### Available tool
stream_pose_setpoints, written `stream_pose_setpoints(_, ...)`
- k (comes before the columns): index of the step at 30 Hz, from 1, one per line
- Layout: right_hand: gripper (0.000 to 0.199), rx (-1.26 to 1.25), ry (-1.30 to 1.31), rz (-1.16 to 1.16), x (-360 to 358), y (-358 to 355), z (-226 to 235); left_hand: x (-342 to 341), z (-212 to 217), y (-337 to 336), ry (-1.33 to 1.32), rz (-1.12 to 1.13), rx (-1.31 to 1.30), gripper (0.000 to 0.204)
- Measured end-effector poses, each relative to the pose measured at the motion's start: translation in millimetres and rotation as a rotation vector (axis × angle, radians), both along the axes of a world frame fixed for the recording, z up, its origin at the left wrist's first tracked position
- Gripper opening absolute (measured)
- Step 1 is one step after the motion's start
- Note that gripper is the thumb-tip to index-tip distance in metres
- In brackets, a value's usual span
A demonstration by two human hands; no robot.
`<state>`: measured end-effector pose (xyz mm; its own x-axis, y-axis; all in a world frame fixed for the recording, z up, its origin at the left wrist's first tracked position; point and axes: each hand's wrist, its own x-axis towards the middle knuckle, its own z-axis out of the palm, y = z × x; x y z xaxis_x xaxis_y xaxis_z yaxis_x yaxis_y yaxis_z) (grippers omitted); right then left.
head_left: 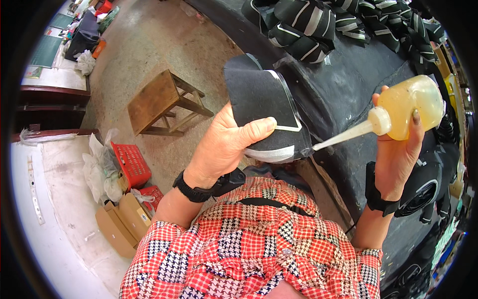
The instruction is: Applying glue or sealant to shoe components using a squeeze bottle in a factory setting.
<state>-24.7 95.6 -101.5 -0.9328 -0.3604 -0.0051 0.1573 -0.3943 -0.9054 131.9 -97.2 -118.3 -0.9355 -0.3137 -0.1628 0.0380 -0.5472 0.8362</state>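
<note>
in the head view, the left hand (219,147) sits near the centre of the frame, grasping a curved black piece (261,99) with its thumb pressed across the near face and its other fingers mostly hidden behind. that piece stands at the upper middle, with a white line bent along its right side and a pale grey strip (271,153) on its lower edge. the right hand (396,162), right of centre, is wrapped round a translucent squeeze bottle (416,104) of yellowish liquid, tipped so that its long whitish nozzle (346,136) points down and left to the piece's lower right corner (whether the tip touches it, i cannot tell). both wrists carry black bands, the left one (191,188) and the right one (383,199).

a dark work surface (358,82) fills the right half, with a heap of black pieces with pale strips (313,27) at the upper right. a wooden stool (154,102) stands on the floor (134,45) left of the hands; farther down at the left are a red basket (133,164), clear plastic bags (99,172) and a cardboard box (117,224). a red, black and white patterned shirt (249,249) spans the bottom.
</note>
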Motion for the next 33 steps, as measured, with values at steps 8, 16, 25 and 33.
stream_pose_setpoints(8, 0.057, 0.012, -0.013, 0.014, -1, 1, -11, -4, -3, 1, -0.030, 0.001, 0.040, 0.027)
stream_pose_setpoints(16, 0.058, 0.015, -0.004, -0.010, -1, 2, -10, -7, -2, 2, -0.016, -0.008, 0.047, 0.025)
stream_pose_setpoints(25, 0.059, 0.017, -0.034, 0.008, -2, 3, -12, -9, -5, -1, -0.020, -0.034, 0.061, 0.025)
stream_pose_setpoints(33, 0.060, -0.026, -0.070, -0.026, -3, 2, -10, -12, -7, -4, -0.035, -0.040, 0.067, 0.027)
